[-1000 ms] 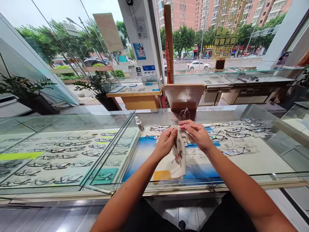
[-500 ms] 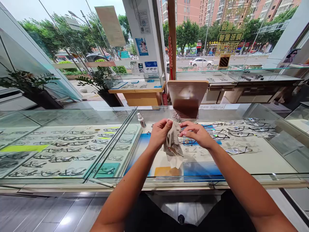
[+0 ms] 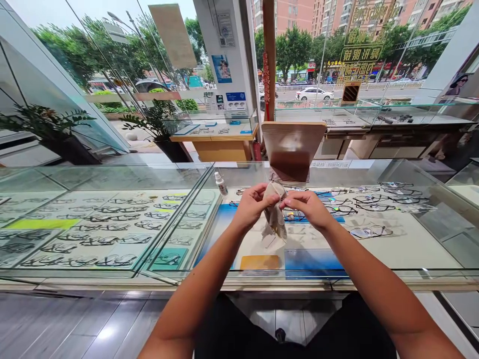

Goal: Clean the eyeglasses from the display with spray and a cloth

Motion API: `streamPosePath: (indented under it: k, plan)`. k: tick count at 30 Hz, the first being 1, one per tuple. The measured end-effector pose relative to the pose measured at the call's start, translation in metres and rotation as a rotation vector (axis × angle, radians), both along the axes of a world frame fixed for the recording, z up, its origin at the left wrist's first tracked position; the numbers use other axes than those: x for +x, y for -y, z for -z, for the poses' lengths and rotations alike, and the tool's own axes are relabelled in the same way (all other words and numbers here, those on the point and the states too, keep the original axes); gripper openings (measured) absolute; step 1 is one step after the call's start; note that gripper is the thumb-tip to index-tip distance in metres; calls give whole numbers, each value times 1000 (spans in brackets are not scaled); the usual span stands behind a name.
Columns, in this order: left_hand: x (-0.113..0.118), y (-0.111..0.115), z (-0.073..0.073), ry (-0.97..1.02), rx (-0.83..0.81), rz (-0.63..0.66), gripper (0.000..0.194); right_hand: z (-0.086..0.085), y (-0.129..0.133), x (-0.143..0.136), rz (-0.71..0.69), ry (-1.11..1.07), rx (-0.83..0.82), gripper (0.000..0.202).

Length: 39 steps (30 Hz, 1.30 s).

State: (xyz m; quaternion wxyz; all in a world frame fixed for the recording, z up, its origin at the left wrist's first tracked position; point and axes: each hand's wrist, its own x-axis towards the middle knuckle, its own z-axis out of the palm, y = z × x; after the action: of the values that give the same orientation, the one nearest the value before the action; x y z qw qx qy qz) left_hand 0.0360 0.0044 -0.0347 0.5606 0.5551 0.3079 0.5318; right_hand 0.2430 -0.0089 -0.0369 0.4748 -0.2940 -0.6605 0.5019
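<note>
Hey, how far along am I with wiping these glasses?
Partway, it seems. Done: the glasses are up off the counter, with the cloth against them. In hand: your left hand pinches the cloth at a lens; your right hand holds the frame's side. Probably left: finishing the wipe, then putting both down. I can't tell whether either lens is clean.

Glass counter (image 3: 411,249), bottle (image 3: 221,184) seemingly atop

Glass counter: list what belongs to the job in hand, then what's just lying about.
In the job:
- cloth, in the left hand
- glasses, partly hidden, at the right hand

Apparently just lying about:
- orange card
- blue card
- other glasses on display
- white bottle, standing; possibly part of the job
</note>
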Motion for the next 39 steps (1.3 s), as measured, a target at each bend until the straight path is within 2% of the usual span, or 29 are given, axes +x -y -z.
streamPosePath:
  k: [5,9,12,16,19,24,29,32,35,37,39]
  plan:
    - [7,5,0,-13,69,-33,52,1,3,-3,-74,9,-26,41]
    - [10,9,0,-59,97,-92,60,6,5,-8,-147,41,-45,40]
    - [8,8,-1,-86,135,-137,65,5,5,-8,-137,48,-49,39]
    - [0,4,-3,-74,105,-9,66,1,3,-2,-68,-22,-58,38]
    - [-3,3,-5,-47,94,88,56,0,1,0,-59,-92,-97,36]
    - [4,7,-4,-36,111,4,51,4,4,-7,-109,-74,-130,41]
    - [7,10,-3,-64,139,-130,62,1,6,-11,-131,-32,-119,45]
    - [2,8,-6,-74,128,-59,66,-1,4,-5,-104,-45,-108,42]
    - [-2,5,-7,-60,110,61,58,-2,2,0,-74,-94,-132,40]
    - [0,6,-7,-53,111,51,55,-1,2,0,-78,-92,-156,41]
    - [3,8,-6,-59,116,-11,54,0,4,-5,-103,-59,-159,44]
